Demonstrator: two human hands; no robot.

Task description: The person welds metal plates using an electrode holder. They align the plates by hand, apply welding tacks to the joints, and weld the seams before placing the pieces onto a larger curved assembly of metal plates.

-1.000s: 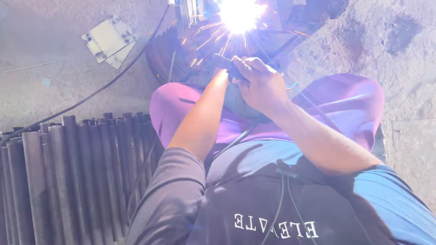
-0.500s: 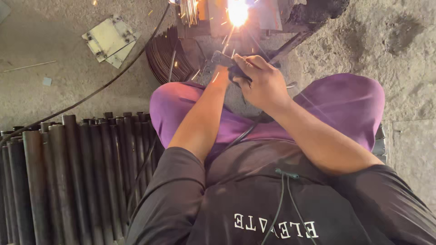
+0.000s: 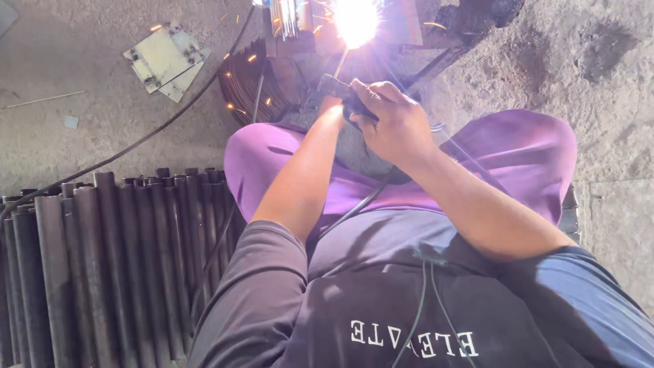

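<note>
Right hand (image 3: 395, 126) gripped the electrode holder (image 3: 340, 92) tight, left hand (image 3: 332, 108) tucked beneath with its grip unclear, rod tip arcing on the metal workpiece (image 3: 381, 27) ahead of the knees; holder judged stiff, light, safest held by its insulated handle.

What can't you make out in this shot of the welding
Head view, the only one:
- Weld spot: washed out by arc glare.
- Left hand: mostly hidden behind the right hand.
- Electrode holder: largely covered by the fingers.
- Workpiece: cut off by the top edge.
- Steel pipes: cut off at the left and bottom edges.
</note>
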